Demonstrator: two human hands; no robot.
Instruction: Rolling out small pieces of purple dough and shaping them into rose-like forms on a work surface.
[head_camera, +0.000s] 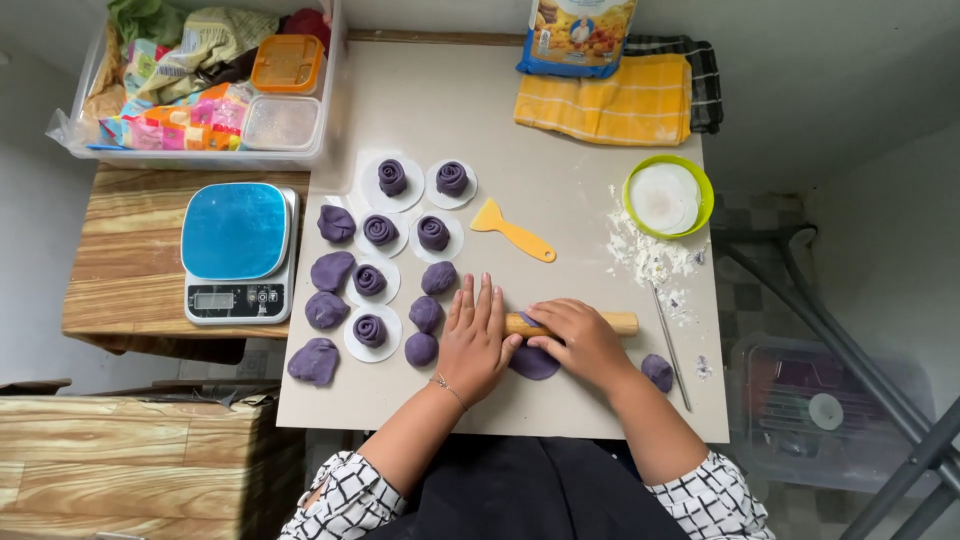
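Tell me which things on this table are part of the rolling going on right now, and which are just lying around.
In use:
left hand and right hand pressing on the wooden rolling pin
flattened purple dough piece under the pin

Lying about:
yellow scraper
kitchen scale
green bowl
spilled flour
yellow towel
plastic bin of packets
thin metal rod

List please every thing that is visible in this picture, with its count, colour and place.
rolling pin: one, wooden, under both hands
flattened dough: one, purple, beneath the pin
dough roses: six, purple, on white paper rounds
plain dough pieces: about nine, purple, mostly left of the hands, one at right
scraper: one, yellow, board centre
bowl: one, green rim, right
kitchen scale: one, blue top, left
towel: one, yellow, far edge
storage bin: one, clear, far left
left hand: flat on the pin
right hand: on the pin
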